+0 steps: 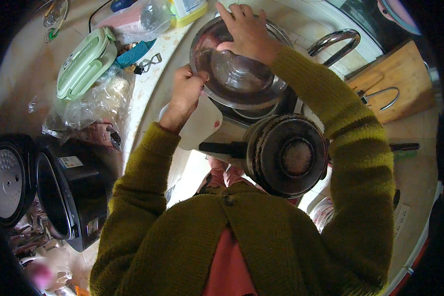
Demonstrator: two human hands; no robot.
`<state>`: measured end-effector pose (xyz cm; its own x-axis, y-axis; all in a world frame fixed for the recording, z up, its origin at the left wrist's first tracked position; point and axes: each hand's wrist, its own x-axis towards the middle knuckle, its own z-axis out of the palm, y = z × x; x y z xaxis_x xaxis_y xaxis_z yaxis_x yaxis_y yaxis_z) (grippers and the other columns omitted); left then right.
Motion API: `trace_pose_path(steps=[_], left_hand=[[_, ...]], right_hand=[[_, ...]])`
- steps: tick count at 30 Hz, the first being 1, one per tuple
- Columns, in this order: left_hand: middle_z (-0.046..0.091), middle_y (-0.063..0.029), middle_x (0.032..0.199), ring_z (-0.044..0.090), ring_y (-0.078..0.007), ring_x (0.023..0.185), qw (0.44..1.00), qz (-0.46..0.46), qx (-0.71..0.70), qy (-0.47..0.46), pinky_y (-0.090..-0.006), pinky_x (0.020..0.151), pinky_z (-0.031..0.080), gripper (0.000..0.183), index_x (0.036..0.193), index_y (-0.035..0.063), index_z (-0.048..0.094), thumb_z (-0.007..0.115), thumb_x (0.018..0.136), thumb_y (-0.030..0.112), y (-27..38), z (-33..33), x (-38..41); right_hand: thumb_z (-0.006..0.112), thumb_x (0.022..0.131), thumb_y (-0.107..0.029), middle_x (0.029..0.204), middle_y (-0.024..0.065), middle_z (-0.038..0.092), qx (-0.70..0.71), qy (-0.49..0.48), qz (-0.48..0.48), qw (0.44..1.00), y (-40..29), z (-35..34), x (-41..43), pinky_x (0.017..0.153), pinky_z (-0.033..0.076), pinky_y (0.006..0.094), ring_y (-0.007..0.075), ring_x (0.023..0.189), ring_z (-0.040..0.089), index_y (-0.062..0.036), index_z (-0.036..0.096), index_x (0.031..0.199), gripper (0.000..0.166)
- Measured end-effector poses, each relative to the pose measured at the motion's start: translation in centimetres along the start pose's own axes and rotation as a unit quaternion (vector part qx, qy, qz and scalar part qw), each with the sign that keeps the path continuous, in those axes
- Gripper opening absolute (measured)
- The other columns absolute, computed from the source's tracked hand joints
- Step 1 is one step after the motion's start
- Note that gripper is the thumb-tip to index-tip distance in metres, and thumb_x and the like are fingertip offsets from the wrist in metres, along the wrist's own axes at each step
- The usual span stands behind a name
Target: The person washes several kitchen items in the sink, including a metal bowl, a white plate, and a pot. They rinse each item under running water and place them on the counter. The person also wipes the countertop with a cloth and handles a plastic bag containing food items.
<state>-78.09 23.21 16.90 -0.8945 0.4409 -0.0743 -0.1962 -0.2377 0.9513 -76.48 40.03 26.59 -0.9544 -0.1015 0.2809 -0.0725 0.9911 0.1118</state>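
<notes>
A round stainless steel basin tilts over the sink area in front of me. My left hand grips its near-left rim, with the thumb on the edge. Over the basin's far side, my right hand has its fingers spread, and the fingertips reach past the far rim. Its thumb is above the inside of the bowl; whether the palm touches the metal is hard to tell. Below my left wrist is a whitish plastic piece with a small red mark. Closer to my body is a dark, round, worn pot with a black handle.
A chrome faucet curves in at right, near a wooden board and a metal hook. On the left counter are a green lunch box, plastic bags, kitchen scissors and a black rice cooker with its lid raised.
</notes>
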Motion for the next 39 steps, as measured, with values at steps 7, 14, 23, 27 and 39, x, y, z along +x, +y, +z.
trace_pose_path(steps=[7,14,23,27,39], left_hand=[[0.056,-0.0041,0.065,0.048,-0.0125,0.055,0.999,0.0,0.05,0.021,-0.0253,0.048,0.037,0.011,0.078,-0.0041,0.058,0.054,0.07,0.001,-1.2,-1.2,0.0],[0.055,-0.0026,0.065,0.048,-0.01,0.052,0.995,0.071,0.068,0.026,-0.0223,0.045,0.037,0.012,0.084,-0.0014,0.058,0.051,0.074,0.0,-0.8,-0.6,-0.6],[0.056,-0.0059,0.078,0.053,-0.0132,0.055,0.99,-0.096,-0.105,-0.022,-0.0243,0.041,0.04,0.02,0.095,-0.0014,0.053,0.046,0.076,-0.001,0.8,0.2,-0.8],[0.058,-0.0112,0.087,0.058,-0.0184,0.068,0.989,-0.111,-0.084,-0.054,-0.0279,0.054,0.05,0.026,0.1,-0.0049,0.051,0.043,0.076,-0.001,0.1,0.5,-1.0],[0.056,-0.0188,0.093,0.06,-0.0275,0.079,0.984,-0.118,-0.122,-0.044,-0.0392,0.066,0.054,0.027,0.103,-0.0112,0.046,0.042,0.077,-0.002,-3.1,2.1,1.2]], right_hand=[[0.066,0.066,-0.027,0.119,0.0286,0.036,0.03,0.045,-0.005,0.999,5.3,4.5,1.1,0.09,0.031,0.0461,0.04,0.097,0.043,0.0025,0.015,0.132,0.088],[0.061,0.072,-0.025,0.111,0.0223,0.048,0.157,0.022,0.111,0.981,8.0,3.4,-1.9,0.087,0.038,0.039,0.0328,0.101,0.049,-0.0035,0.022,0.131,0.074],[0.052,0.077,-0.017,0.104,0.019,0.054,0.329,0.013,0.118,0.937,9.3,4.6,-5.0,0.088,0.037,0.0365,0.0313,0.098,0.051,0.001,0.04,0.117,0.045],[0.052,0.073,-0.011,0.1,0.0175,0.053,0.158,0.119,0.051,0.979,7.7,4.7,-5.3,0.085,0.039,0.0382,0.0343,0.093,0.05,-0.0015,0.043,0.115,0.045],[0.048,0.074,-0.009,0.093,0.0145,0.049,0.373,0.016,-0.093,0.923,-0.7,10.6,-7.1,0.075,0.041,0.04,0.0303,0.086,0.049,-0.0001,0.051,0.084,0.014]])
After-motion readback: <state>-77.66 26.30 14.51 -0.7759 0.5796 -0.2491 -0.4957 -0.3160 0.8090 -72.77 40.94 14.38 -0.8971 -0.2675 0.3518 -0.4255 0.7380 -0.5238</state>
